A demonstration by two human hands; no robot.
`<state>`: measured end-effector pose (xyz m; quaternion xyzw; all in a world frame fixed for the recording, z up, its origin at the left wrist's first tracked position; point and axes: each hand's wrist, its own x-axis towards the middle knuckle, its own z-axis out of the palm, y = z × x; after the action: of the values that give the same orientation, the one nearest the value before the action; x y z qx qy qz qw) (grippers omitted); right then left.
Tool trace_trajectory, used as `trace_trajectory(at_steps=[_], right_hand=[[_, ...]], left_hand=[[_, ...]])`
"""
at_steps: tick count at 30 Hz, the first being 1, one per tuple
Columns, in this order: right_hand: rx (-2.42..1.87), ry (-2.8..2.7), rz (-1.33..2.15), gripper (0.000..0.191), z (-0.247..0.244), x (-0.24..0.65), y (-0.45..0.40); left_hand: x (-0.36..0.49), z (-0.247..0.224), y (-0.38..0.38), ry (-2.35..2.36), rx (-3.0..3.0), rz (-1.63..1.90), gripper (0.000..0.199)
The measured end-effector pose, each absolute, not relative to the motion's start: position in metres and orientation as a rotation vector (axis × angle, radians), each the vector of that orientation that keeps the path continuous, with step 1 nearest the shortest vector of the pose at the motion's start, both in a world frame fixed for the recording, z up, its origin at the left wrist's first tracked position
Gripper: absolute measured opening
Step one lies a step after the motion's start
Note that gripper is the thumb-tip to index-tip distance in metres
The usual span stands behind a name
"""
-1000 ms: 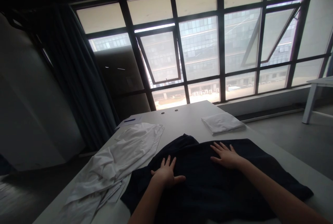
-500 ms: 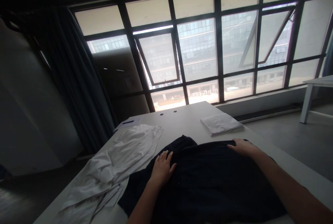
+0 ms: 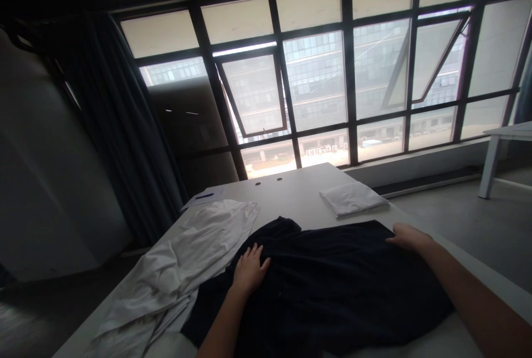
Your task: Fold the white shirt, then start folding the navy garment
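A dark navy shirt (image 3: 332, 280) lies spread across the near part of the white table (image 3: 291, 194), with a sleeve-like flap at its far left. My left hand (image 3: 250, 269) rests flat on its left part, fingers spread. At the far right corner of the cloth, my right hand (image 3: 409, 237) has its thumb and curled fingers closed on the edge. Some of the right fingers are hidden behind the hand. Left of the shirt lies a crumpled white garment (image 3: 178, 258), close to the dark cloth.
A folded white cloth (image 3: 353, 198) sits beyond the shirt near the table's right edge. On the far left corner is paper with a dark pen (image 3: 204, 196). Dark curtains (image 3: 124, 136) hang at left, large windows stand behind, and another white table (image 3: 492, 161) is at right.
My right hand has moved right to the corner of the dark shirt and closed on it. My left hand has slid slightly left and nearer, and the cloth has shifted left with it.
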<state>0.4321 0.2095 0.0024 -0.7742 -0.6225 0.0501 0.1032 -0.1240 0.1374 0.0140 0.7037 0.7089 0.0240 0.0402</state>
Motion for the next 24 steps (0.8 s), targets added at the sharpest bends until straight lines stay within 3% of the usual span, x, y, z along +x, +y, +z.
trace_trajectory(at_steps=[3,6,14,17,24], right_hand=[[-2.280,-1.905,0.350,0.021,0.003,0.431,0.209],[-2.267,-1.895,0.382,0.020,0.005,0.423,0.209],[-2.319,-1.724,0.209,0.044,0.016,0.399,0.201],[-2.392,-1.689,0.151,0.048,0.019,0.385,0.197],[-2.224,-2.007,0.307,0.079,0.017,0.311,0.188]], left_hand=[[-0.123,0.010,0.136,2.224,2.152,0.081,0.070],[-0.120,0.010,0.133,2.238,2.169,0.086,0.069],[-0.108,0.021,0.118,2.106,2.309,0.118,0.062],[-0.102,0.021,0.116,2.067,2.288,0.080,0.070],[-0.101,0.022,0.116,2.079,2.173,0.022,0.085]])
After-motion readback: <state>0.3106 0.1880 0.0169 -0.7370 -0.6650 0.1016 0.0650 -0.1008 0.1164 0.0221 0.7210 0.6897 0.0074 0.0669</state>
